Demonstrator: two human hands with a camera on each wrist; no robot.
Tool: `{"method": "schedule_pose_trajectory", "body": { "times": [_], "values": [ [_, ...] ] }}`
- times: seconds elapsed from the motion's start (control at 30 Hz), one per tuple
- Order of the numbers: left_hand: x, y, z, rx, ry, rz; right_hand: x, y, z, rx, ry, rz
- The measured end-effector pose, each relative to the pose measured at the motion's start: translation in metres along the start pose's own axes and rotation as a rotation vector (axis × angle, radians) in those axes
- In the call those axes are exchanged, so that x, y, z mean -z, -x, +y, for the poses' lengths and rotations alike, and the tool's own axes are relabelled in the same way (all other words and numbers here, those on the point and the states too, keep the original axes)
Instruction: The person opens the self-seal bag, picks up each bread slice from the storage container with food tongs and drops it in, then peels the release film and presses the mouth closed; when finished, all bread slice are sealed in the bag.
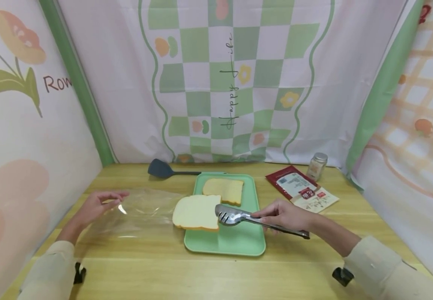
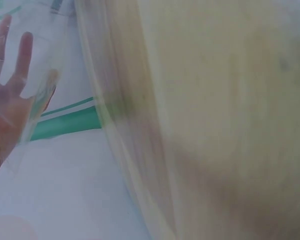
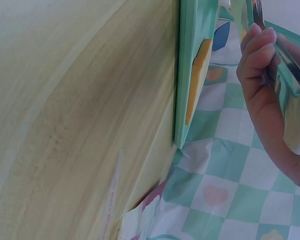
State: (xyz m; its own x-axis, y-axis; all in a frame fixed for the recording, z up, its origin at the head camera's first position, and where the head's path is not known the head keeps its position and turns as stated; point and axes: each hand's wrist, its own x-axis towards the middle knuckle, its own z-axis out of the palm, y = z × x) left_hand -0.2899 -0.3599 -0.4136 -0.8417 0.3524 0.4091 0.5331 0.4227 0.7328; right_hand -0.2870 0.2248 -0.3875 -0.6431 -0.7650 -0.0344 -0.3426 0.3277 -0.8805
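My right hand (image 1: 282, 216) grips metal tongs (image 1: 235, 216), whose slotted end holds the right edge of a bread slice (image 1: 197, 211). This slice hangs above the left side of a green tray (image 1: 239, 239); a second bread slice (image 1: 231, 191) lies at the tray's far end. On the left, my left hand (image 1: 100, 205) is at a clear plastic bag (image 1: 141, 210), its fingers straight and spread against the film in the left wrist view. The bag stretches toward the raised slice. Whether the slice's left edge is inside it, I cannot tell.
Behind the tray lies a dark spatula (image 1: 160, 168), its handle reaching the tray's far rim. A red and white food packet (image 1: 300, 189) and a small lidded jar (image 1: 317, 166) stand at the back right. Printed curtains (image 1: 197, 98) border the wooden table.
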Motion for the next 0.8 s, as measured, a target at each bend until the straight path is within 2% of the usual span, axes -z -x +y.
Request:
{"method": "schedule_pose_trajectory", "body": {
  "times": [0.27, 0.5, 0.8],
  "values": [
    [-0.001, 0.000, 0.000, -0.005, -0.055, 0.026, -0.002, 0.003, -0.002, 0.029, 0.022, 0.015],
    [-0.001, 0.001, 0.003, 0.003, -0.090, 0.027, -0.013, -0.008, -0.006, 0.038, 0.032, 0.003],
    [-0.003, 0.002, 0.005, 0.085, -0.150, 0.061, -0.016, -0.016, -0.005, 0.029, -0.021, -0.041]
  ]
}}
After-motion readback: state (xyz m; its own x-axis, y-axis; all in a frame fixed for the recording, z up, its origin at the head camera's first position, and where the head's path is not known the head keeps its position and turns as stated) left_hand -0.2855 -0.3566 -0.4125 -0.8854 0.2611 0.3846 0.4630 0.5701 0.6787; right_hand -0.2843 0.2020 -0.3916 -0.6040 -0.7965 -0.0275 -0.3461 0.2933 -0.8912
